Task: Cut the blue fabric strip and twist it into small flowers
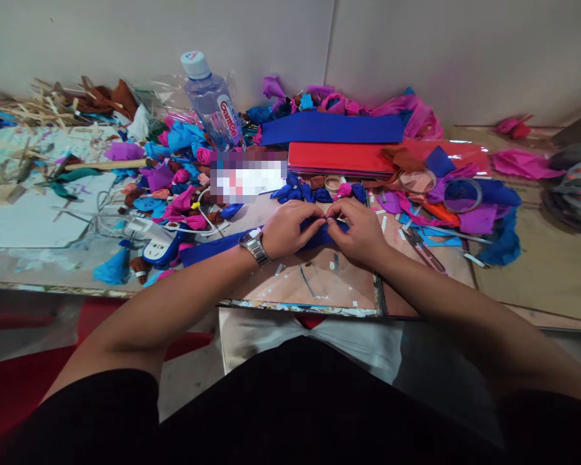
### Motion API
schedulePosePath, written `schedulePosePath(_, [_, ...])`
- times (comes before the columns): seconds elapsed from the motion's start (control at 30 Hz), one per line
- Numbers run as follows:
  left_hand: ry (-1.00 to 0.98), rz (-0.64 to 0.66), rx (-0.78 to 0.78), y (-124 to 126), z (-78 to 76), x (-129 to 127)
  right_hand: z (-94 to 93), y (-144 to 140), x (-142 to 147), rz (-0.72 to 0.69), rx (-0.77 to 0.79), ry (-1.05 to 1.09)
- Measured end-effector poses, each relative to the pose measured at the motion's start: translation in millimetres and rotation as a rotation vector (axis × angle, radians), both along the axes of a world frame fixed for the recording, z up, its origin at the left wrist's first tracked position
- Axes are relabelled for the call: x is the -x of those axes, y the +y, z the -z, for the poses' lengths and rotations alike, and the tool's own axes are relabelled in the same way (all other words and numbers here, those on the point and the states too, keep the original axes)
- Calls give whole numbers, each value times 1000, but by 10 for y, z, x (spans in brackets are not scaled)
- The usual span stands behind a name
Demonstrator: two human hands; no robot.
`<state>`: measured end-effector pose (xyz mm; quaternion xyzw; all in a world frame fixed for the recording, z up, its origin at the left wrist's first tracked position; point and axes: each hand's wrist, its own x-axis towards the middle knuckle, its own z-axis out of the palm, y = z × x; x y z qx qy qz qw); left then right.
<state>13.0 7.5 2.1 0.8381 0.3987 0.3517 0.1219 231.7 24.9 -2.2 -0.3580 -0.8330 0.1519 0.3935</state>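
Observation:
A long dark blue strip of paper or cloth (213, 249) lies along the front of the worktable and runs under my hands. My left hand (289, 229), with a metal watch on the wrist, pinches the strip near its right end. Close against it, my right hand (357, 234) pinches the same piece, fingertips almost touching. What exactly sits between the fingertips is hidden. Just beyond my hands lie several small dark blue twisted bundles (297, 188) and a pink one (343, 190).
A water bottle (215, 110) stands at the back. Behind my hands lie a folded blue strip (332, 129) and red sheets (339, 157). Rolls of clear tape (462, 195) and scissors (427, 253) are rightward; a power strip (161, 248) with cables and colourful scraps are leftward.

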Motion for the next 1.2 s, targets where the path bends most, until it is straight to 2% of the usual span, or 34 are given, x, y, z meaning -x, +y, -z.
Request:
schedulePosePath(0.2, [18, -13, 16, -9, -6, 12, 3, 6, 8, 16, 58, -3])
schedulePosePath(0.43, [44, -52, 5, 6, 4, 25, -17, 13, -40, -31, -3, -46])
schedulePosePath(0.77, [91, -16, -18, 49, 22, 31, -37, 1, -49, -48, -18, -63])
schedulePosePath(1.0, [88, -27, -25, 50, 26, 26, -56, -12, -36, -28, 58, -35])
schedulePosePath(1.2, [70, -33, -35, 53, 19, 35, -24, -5, -21, -16, 55, -54])
